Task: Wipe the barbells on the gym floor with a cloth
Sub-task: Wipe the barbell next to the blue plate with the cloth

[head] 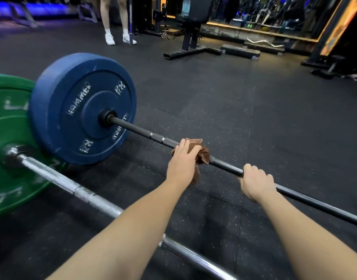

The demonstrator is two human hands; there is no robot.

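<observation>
Head view. Clenching brown cloth (202,155) round black barbell (137,129) with left hand (183,158), mid-floor (214,98), near blue plate (82,108). Grasping same shaft bare with right hand (254,183), just beside cloth. Cannot see fingertips: curled behind bar. Cannot see bar's far end: cut off at right. Nearer: silver barbell (72,184), partly hidden under left forearm; green plate (9,138) cut off at left, lettering blurred.

Dark speckled rubber tiles (264,118) cover the floor around the fingers (184,147). Far beyond them stands a black bench frame (190,40), with a person's legs (105,15) in white shoes (109,39) to its left and an orange-lit mirror (274,13) to its right.
</observation>
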